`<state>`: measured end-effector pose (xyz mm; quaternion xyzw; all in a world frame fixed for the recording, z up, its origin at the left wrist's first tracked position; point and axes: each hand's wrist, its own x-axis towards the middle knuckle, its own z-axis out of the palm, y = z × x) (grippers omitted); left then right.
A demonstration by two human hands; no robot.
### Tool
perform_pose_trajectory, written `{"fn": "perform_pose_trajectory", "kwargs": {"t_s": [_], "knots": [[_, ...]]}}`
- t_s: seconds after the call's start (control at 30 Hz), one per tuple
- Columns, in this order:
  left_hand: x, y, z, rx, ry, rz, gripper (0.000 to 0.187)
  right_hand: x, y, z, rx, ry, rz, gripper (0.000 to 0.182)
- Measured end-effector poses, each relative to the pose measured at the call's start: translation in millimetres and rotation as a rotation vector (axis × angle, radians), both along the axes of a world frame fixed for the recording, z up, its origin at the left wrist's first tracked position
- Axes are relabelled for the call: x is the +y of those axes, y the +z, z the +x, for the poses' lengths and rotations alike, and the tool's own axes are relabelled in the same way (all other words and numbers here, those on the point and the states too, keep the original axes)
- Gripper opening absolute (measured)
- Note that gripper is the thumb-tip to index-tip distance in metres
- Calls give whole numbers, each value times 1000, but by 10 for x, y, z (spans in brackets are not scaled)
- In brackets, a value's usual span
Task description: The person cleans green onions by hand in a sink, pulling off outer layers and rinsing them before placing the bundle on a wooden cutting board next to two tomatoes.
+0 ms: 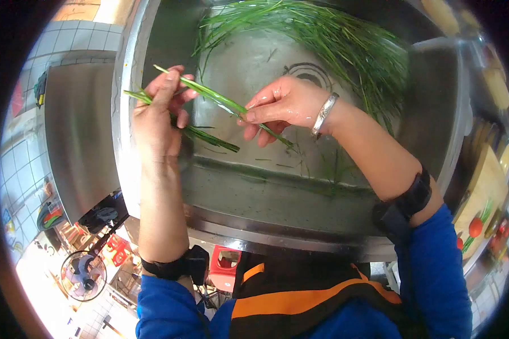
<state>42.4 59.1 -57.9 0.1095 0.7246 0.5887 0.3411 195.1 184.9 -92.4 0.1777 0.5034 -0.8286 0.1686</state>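
Over a steel sink [254, 51], my left hand [159, 113] is closed round a small bunch of green chives [215, 140], whose dark leaf ends stick out to the right. A separate chive stalk [215, 97] slants between both hands, its pale end by my left thumb. My right hand [288, 104], wet and wearing a silver bangle [324, 114], pinches this stalk between thumb and fingers lower down. A large heap of long chives [350, 48] lies along the far and right sides of the sink.
The sink's raised rim [124, 147] surrounds the work. Near the heap is a round drain [308, 73]. Loose leaf scraps lie on the wet sink floor. At right is a cutting board [483, 183] with a red tomato [475, 227]; a fan [83, 276] and red stool [223, 271] stand below.
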Motion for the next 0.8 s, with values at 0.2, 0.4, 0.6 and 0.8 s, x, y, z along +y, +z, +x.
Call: {"fn": "perform_pose_trajectory", "kwargs": {"t_s": [0.2,0.4,0.6,0.8], "knots": [[-21,73,-137,85,60,5,28,61,42,49,-57,24,-100,25],[-45,149,-317,155,122,144,21,117,2,128,-20,48,-120,23],[-67,263,-400,175,157,181,23,170,45,174,-27,35,-69,24],[-165,279,-573,174,174,237,27,185,-91,230,-48,13,-128,23]]}}
